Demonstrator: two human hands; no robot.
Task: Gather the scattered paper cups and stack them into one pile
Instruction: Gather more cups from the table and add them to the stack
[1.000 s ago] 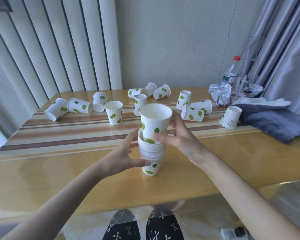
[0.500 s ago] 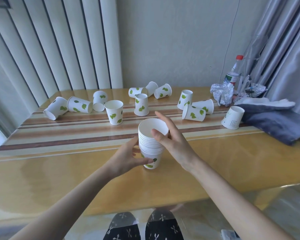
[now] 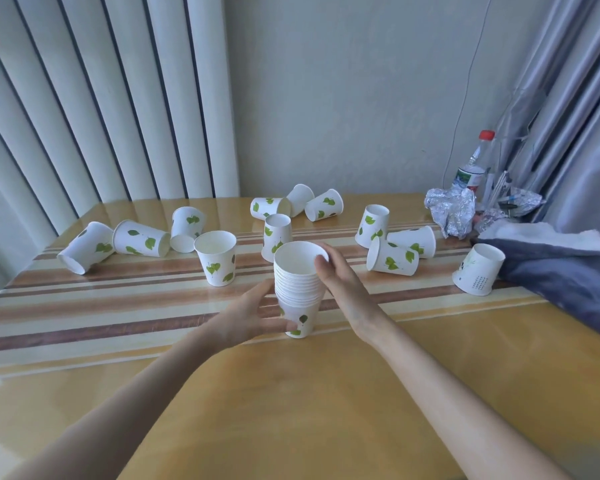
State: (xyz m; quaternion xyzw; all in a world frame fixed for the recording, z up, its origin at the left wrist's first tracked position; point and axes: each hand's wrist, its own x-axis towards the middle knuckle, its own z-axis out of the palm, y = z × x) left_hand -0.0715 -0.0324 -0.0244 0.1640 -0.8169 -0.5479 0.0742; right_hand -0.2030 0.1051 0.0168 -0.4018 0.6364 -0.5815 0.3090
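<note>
A stack of white paper cups with green leaves (image 3: 298,289) stands upright at the middle of the wooden table (image 3: 291,403). My left hand (image 3: 248,317) grips its lower part from the left. My right hand (image 3: 340,285) rests against its upper right side, thumb on the top rim. Several loose cups lie behind it: an upright one (image 3: 216,258), three at the far left (image 3: 85,247), an inverted one (image 3: 277,233) just behind the stack, a group at the back (image 3: 323,205), and three on the right (image 3: 392,256).
A different white cup (image 3: 477,269) stands inverted at the right beside a grey-blue folded cloth (image 3: 561,275). Crumpled foil (image 3: 451,211) and a plastic bottle with a red cap (image 3: 473,164) stand at the back right. Vertical blinds and a curtain line the back.
The cup my right hand held above the stack has been pushed down fully into it. My left hand has stayed on the stack's base.
</note>
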